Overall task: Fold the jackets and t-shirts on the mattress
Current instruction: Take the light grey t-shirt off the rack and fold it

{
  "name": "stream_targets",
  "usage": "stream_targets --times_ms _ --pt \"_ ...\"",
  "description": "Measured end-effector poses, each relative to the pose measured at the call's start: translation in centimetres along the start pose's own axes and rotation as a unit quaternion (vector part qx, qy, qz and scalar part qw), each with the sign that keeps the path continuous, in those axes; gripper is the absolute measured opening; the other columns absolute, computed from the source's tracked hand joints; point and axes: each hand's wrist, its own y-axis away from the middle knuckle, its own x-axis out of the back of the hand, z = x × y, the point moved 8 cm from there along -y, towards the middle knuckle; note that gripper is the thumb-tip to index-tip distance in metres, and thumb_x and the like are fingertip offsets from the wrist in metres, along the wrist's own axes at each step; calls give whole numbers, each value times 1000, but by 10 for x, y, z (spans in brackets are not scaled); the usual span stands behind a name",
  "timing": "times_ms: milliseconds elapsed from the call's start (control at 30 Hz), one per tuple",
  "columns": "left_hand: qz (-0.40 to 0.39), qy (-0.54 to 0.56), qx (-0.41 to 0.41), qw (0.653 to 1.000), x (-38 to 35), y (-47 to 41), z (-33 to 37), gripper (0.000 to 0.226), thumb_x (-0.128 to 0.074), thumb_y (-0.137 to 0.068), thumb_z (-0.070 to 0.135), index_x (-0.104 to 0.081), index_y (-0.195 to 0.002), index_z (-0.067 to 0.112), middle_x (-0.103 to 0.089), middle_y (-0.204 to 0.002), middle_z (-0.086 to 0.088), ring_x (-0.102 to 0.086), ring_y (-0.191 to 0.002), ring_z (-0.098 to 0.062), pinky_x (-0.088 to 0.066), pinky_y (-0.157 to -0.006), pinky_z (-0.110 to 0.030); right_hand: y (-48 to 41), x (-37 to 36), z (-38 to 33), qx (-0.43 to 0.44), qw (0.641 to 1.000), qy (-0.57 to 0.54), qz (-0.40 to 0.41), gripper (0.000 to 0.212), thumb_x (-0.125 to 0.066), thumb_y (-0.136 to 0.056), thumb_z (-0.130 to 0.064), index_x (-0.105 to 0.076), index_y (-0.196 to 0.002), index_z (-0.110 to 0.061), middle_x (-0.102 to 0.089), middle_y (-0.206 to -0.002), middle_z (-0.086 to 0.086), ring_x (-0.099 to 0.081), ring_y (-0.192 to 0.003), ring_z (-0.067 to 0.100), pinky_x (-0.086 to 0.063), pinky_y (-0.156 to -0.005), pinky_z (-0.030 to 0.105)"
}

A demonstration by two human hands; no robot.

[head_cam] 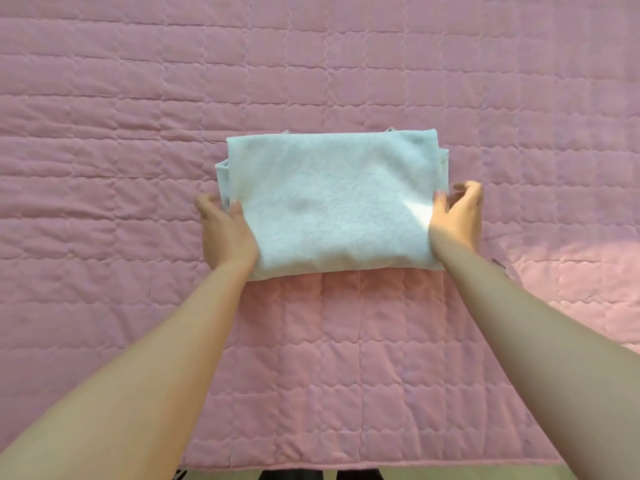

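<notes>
Domestic bedroom setting, indicated by a mattress (pixel 138 168) under a pink quilted cover filling nearly the whole view, with floor edge at bottom.

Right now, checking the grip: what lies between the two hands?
In the head view, only the folded light-blue garment lies between left hand and right hand.

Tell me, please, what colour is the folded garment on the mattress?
Pale blue folded garment, lying on the pink quilted mattress; head view.

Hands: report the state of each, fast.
Left hand: closed on the left edge of the folded light-blue garment.
Right hand: at the garment's right edge, fingers curled; grip cannot be told.
</notes>
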Motion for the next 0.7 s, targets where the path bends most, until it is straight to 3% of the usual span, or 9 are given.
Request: stream_targets --times_ms 33,100,167,200,267,433,533,633,700 --pt "43 -25 -37 998 6 4 11 43 -43 -99 32 -36 -139 18 -45 -139 -10 -43 -127 -32 -33 -97 -41 5 6 -9 44 997 41 46 42 -48 -96 -31 -43 -132 -10 -50 -130 10 -48 -118 29 -34 -91 34" --pt "75 -93 -201 972 7 23 47 52 -42 -97 38 -31 -147 27 -33 -151 -4 -28 -140 -28 -18 -114 -45 25 3 -41 188 974 107 65 51 -45 -96 -36 -37 -143 -18 -37 -149 9 -34 -137 27 -25 -108 42" --pt "3 -167 -384 908 -22 57 71 53 -36 -98 47 -28 -149 36 -23 -159 1 -16 -146 -27 -4 -117 -53 55 -28 -65 340 923 178 -21 52 -39 -98 -43 -32 -148 -31 -22 -158 5 -21 -146 25 -14 -113 48" --pt "-50 -211 -443 870 -43 75 72 53 -32 -98 51 -25 -149 40 -18 -161 3 -9 -148 -28 1 -115 -58 66 -46 -66 377 899 208 -76 52 -35 -98 -47 -28 -149 -37 -15 -161 1 -13 -148 23 -8 -114 50" --pt "-126 -286 -480 820 -75 93 56 54 -22 -98 57 -18 -150 45 -6 -162 8 3 -149 -30 4 -111 -67 77 -73 -56 379 874 266 -148 52 -24 -98 -54 -16 -150 -45 -3 -162 -5 -1 -150 19 0 -116 51" --pt "-147 -344 -428 823 -83 73 26 59 -9 -91 68 0 -148 53 14 -161 14 19 -146 -31 13 -107 -69 57 -85 -26 302 880 328 -164 58 -16 -95 -63 1 -149 -49 12 -162 -7 14 -148 17 10 -117 49" --pt "-134 -313 -312 887 -70 56 14 59 -11 -92 70 10 -145 56 27 -157 12 27 -144 -29 19 -105 -65 44 -71 -19 210 914 317 -139 67 -21 -93 -68 5 -150 -46 19 -160 -6 18 -147 20 11 -115 52" --pt "-107 -234 -121 959 -47 36 -2 70 -26 -92 68 12 -147 49 24 -159 5 16 -146 -34 7 -109 -66 37 -56 -16 107 954 246 -133 86 -34 -85 -76 13 -149 -44 21 -160 -4 15 -148 22 4 -114 57" --pt "-85 -135 -4 987 -35 28 -1 88 -47 -88 63 10 -151 38 9 -161 -4 1 -147 -34 -6 -113 -59 28 -42 -13 0 987 123 -99 100 -53 -80 -72 8 -152 -36 7 -162 1 1 -149 25 -5 -113 58"
